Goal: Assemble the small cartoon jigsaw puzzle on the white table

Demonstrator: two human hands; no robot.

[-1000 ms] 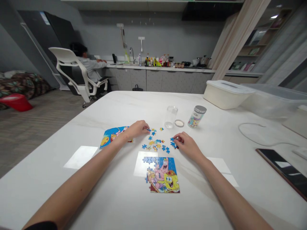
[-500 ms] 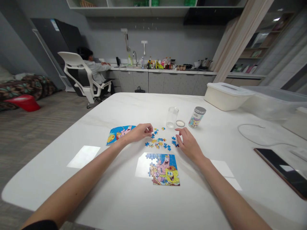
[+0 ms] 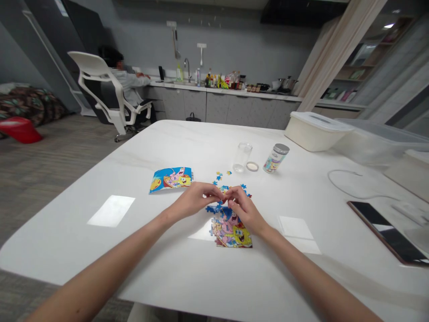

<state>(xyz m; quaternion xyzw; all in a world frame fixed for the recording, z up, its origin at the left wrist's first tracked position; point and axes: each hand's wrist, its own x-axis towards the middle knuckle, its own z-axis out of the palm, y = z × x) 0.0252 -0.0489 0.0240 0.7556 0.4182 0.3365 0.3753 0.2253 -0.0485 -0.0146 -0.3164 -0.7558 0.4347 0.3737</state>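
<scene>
Drawn together since, left hand [image 3: 197, 197] and right hand [image 3: 248, 210] sit half-curled mid-frame over the flat, knob-edged puzzle [image 3: 231, 233]; any hold unclear.

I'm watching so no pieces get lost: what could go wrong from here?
1. The left hand and right hand meet at the far edge of the partly built puzzle; a brush of the fingers might shift or split it.
2. Loose pieces lie just beyond the fingers and could get scattered.
3. The clear jar stands past those pieces; a long reach might knock it.
</scene>
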